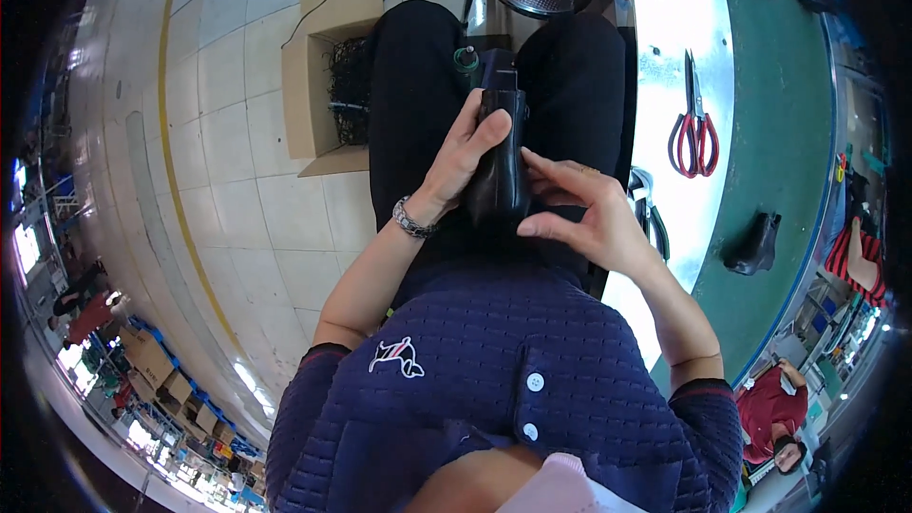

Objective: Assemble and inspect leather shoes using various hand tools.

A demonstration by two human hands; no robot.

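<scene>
1 glossy black boot [498, 176], lengthwise over the lap [416, 100], rounded end nearest

Wide fisheye view under bright, cool light. The metal tabletop [665, 66] is overexposed to near white, its surface detail largely lost; a streak of reflected light lies on the tiled floor [223, 195] at lower left. The black boot [499, 180] shows a soft sheen, whereas the dark trousers [413, 85] retain little detail. The centre is reasonably sharp; toward the periphery, straight edges bow, the background appears small and indistinct, and the corners darken to black.
</scene>
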